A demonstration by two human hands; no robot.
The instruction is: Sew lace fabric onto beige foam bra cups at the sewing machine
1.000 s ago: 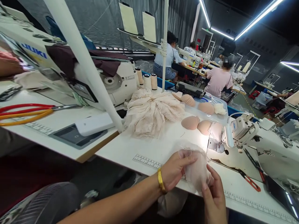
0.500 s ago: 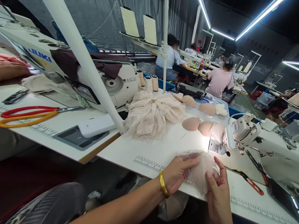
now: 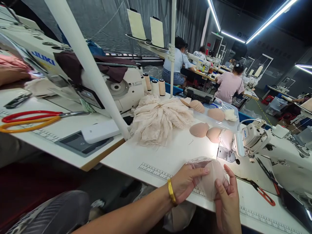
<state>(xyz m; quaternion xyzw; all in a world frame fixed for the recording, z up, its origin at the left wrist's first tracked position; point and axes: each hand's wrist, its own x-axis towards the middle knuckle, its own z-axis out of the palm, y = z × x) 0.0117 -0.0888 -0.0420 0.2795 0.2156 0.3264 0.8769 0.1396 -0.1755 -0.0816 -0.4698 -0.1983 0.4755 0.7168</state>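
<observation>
Between my two hands is a sheer, pale beige piece of fabric with a scalloped lace edge, spread over the table's front edge. My left hand, with a gold band at its wrist, pinches it from the left, thumb on top. My right hand grips its right side between thumb and fingers, with the index finger raised. Just beyond lie beige moulded bra cups in a row, the last one by the needle plate of a white sewing machine. A heap of cream lace sits further left.
Orange-handled scissors and a dark phone-like slab lie at the right. A white pole slants up at the left, near red-and-orange shears. Thread cones stand behind the lace. Other people sit at machines further back.
The fabric has shifted slightly and opened a little between my fingers, so more of its lace edge shows. Both hands stay in nearly the same place.
</observation>
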